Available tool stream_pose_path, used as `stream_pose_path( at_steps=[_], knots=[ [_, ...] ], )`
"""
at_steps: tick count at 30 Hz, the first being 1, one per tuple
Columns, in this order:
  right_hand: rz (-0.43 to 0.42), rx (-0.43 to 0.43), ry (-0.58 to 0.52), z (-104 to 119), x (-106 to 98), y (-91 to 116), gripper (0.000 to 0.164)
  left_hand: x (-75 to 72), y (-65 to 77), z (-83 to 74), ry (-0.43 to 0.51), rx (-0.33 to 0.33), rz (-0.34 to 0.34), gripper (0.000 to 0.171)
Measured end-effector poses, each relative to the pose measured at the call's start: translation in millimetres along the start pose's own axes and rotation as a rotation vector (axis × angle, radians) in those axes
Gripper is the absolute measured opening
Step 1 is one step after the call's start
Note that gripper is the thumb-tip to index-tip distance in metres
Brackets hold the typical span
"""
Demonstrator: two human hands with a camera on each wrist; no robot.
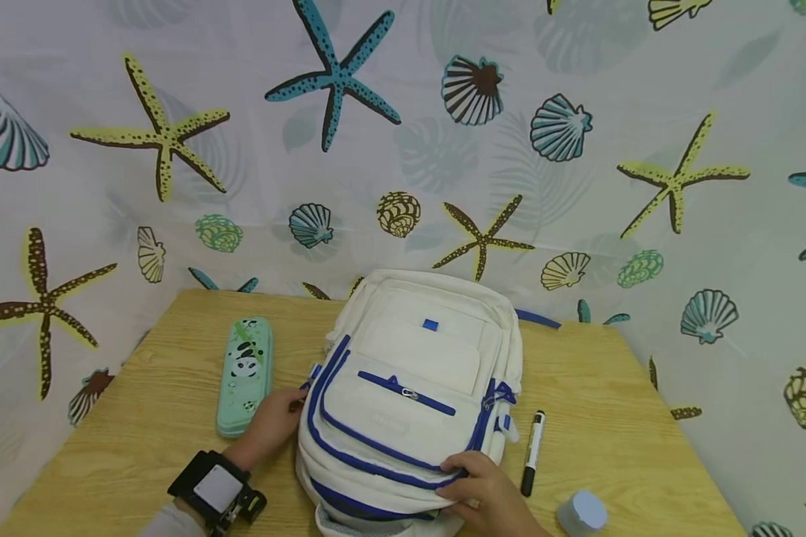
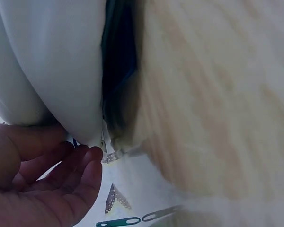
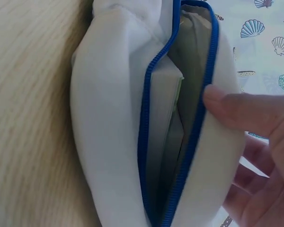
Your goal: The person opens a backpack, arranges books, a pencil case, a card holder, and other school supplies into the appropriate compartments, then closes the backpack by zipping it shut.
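a white backpack [image 1: 403,429] with blue zips lies front side up on the wooden table [image 1: 611,395], between a mint pencil case [image 1: 245,388] with a panda picture and a black-and-white marker [image 1: 533,453]. the right hand [image 1: 489,492] pinches the upper edge of an unzipped compartment low on the pack, thumb on the blue zip [image 3: 197,123] and fingers behind the fabric. the compartment gapes, and a pale flat item [image 3: 162,94] with a greenish edge shows inside. the left hand [image 1: 277,419] is at the pack's left side with its fingers bent in beside the edge; whether it pinches anything there i cannot tell. a strapped device [image 1: 218,488] sits on the left wrist. near the right hand stands a small light-blue round object [image 1: 583,513]. a cloth [image 1: 416,45] printed with starfish and shells hangs behind the table.
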State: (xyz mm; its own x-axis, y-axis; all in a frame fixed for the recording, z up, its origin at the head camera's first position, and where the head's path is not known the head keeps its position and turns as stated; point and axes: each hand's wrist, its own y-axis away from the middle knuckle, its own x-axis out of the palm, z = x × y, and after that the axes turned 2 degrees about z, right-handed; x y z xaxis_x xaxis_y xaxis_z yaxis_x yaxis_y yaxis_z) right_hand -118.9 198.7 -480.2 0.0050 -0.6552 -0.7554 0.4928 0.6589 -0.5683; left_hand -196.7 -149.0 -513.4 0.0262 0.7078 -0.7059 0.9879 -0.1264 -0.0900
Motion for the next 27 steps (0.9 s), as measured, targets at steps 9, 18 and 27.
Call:
stream_pose_path(
  at_steps=[9, 18, 27],
  knots=[
    [0.111, 0.077, 0.026, 2, 0, 3, 0.025, -4.5, -13.7, -1.3, -0.048, -0.033, 0.076, 0.032],
    [0.072, 0.011, 0.013, -1, 2, 7, 0.027, -8.9, -20.6, -2.4, -0.081, -0.01, 0.101, 0.026],
    [-0.004, 0.132, 0.031, 1, -4, 7, 0.025, -8.4, -25.2, -2.4, -0.14, -0.027, 0.118, 0.018]
  ],
)
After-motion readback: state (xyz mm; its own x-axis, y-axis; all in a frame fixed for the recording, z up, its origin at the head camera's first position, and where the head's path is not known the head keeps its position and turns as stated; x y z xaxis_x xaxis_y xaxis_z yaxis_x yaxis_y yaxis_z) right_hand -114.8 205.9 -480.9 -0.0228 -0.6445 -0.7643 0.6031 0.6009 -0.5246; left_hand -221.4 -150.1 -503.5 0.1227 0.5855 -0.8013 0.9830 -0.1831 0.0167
